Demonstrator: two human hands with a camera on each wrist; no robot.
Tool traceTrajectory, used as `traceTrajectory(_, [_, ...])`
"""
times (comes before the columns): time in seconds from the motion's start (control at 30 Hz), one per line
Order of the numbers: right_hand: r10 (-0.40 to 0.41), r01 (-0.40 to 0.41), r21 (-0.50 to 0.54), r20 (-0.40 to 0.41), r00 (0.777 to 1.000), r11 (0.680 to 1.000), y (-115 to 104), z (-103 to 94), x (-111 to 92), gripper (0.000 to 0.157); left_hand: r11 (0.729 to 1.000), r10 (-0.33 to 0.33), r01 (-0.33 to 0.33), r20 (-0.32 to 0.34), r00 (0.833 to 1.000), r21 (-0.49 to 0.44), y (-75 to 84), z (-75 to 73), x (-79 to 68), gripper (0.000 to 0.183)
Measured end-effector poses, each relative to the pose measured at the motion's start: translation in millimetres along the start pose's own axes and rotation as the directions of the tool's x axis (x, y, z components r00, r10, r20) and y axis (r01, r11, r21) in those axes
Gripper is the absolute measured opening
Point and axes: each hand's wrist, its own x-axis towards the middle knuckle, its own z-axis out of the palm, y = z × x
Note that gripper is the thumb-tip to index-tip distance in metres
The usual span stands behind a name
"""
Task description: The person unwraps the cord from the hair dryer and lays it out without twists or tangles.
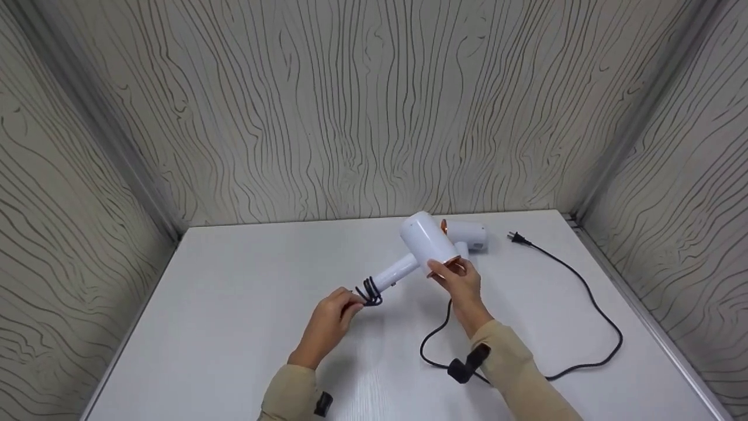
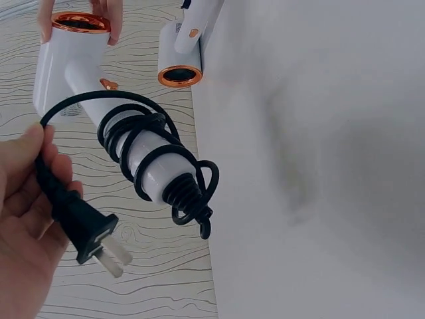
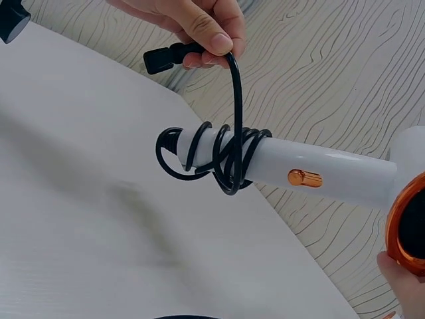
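Pinching the cord (image 3: 237, 93) beside its plug (image 2: 83, 226), the left fingers (image 2: 56, 174) are nearest the wrapped handle (image 3: 279, 161), which slants away toward the right fingers (image 1: 439, 270) gripping the dryer (image 1: 426, 235).

Glossy plastic hair dryer (image 1: 422, 234), shiny metallic-looking rim (image 3: 393, 229), smooth rubbery cord (image 3: 237, 96), metal plug prongs (image 2: 117, 250), matt cloth sleeves (image 1: 519, 365)

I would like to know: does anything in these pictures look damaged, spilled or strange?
Nothing visible looks broken or spilled. Slightly untidy: the held hair dryer has its cord wound unevenly round the handle, loops crossing, while another cord lies loose across the table.
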Motion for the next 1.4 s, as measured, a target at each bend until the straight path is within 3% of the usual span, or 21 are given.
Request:
traceTrajectory(0.2, [-0.015, 0.018, 0.046, -0.068, 0.998, 0.999, 0, -1.3, 1, 0.075, 0.999, 0.032, -0.031, 0.038, 0.999, -0.04, -2.8, -0.3, -4.5, 0.008])
traceTrajectory(0.37, [-0.013, 0.021, 0.088, -0.093, 0.996, 0.996, 1, -2.2, 2, 0.077, 0.999, 0.017, -0.012, 0.107, 0.994, -0.05, -4.9, -2.6, -8.7, 0.008])
traceTrajectory(0.6, [0.005, 0.015, 0.16, -0.122, 0.993, 0.987, -2, -4.5, 2, 0.08, 0.996, -0.063, 0.075, 0.236, 0.97, -0.044, -8.5, 0.1, -12.6, 0.007])
traceTrajectory(0.8, [0.054, -0.024, 0.221, -0.13, 0.99, 0.975, -6, -7.4, 2, 0.082, 0.99, -0.14, 0.138, 0.286, 0.948, 0.026, -17.3, 8.9, -19.5, 0.007])
traceTrajectory(1.07, [0.119, -0.078, 0.305, -0.118, 0.986, 0.949, -9, -10.4, 0, 0.083, 0.974, -0.221, 0.198, 0.293, 0.93, 0.106, -30.3, 18.1, -26.1, 0.011])
traceTrajectory(1.4, [0.142, -0.1, 0.383, -0.082, 0.986, 0.918, -15, -12.1, -3, 0.078, 0.966, -0.242, 0.215, 0.214, 0.946, 0.142, -52.2, 23.9, -36.1, 0.01])
